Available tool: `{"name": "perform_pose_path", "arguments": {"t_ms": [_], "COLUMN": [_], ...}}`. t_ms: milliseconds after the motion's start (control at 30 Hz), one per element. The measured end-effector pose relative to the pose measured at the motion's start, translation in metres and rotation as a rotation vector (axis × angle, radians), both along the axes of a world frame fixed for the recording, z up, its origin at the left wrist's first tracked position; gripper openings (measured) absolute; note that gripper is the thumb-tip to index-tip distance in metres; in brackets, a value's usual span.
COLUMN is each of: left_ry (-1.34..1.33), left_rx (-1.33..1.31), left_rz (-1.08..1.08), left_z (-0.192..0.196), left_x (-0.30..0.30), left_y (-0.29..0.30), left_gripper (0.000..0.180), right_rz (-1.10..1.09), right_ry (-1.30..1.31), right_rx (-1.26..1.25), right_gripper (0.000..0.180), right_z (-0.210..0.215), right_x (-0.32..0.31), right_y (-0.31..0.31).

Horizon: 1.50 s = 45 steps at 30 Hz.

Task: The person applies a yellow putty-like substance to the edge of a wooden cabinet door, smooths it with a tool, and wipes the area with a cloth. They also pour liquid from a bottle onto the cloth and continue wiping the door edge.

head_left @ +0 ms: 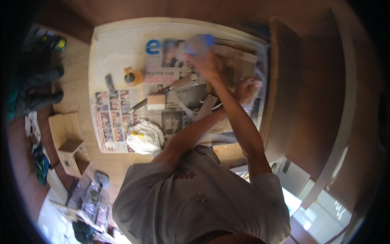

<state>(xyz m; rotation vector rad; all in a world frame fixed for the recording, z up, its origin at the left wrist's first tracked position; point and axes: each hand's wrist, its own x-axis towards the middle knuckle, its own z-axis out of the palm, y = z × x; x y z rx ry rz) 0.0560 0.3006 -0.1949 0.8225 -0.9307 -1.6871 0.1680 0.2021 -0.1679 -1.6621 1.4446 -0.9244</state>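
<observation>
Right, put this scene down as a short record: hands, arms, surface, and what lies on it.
Right hand: gripping a pale bottle with a blue end
Left hand: near the right side of the table; blurred, so its hold is unclear
Arms: crossed, right forearm over left
Surface: pale table, partly covered with newspaper
Left of the hands: orange bottle, small block
Nearer the person: crumpled white cloth
</observation>
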Motion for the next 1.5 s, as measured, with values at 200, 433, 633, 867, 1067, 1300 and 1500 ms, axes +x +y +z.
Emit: {"name": "perform_pose_path", "arguments": {"t_ms": [200,433,633,867,1067,1300,1500], "left_ry": [0.162,0.001,-0.058,-0.103,-0.174,-0.172,-0.153], "left_rx": [0.109,0.055,-0.028,-0.307,-0.281,-0.325,-0.251], "left_rz": [-0.023,0.057,0.154,0.404,0.01,0.305,0.102], "left_z": [-0.004,0.052,0.064,0.06,0.058,0.08,0.057], "left_x": [0.012,0.037,0.01,-0.039,-0.007,-0.008,-0.02], "left_y": [-0.022,-0.051,-0.121,-0.189,-0.127,-0.192,-0.156], "left_gripper": [0.024,0.042,0.034,0.042,0.026,0.026,0.023], "right_rz": [0.084,0.039,-0.549,-0.69,-0.561,-0.588,-0.543], "right_ry": [-0.126,0.261,0.227,0.414,0.721,0.735,0.776], "right_rx": [0.022,-0.028,-0.283,-0.224,-0.314,-0.294,-0.319], "right_gripper": [0.077,0.077,0.041,0.039,0.039,0.038,0.038], "right_z": [-0.032,0.065,0.206,0.13,0.121,0.127,0.123], "right_x": [0.011,-0.028,-0.2,-0.329,-0.329,-0.319,-0.322], "right_y": [-0.003,0.045,0.054,0.034,0.028,0.025,0.023]}}
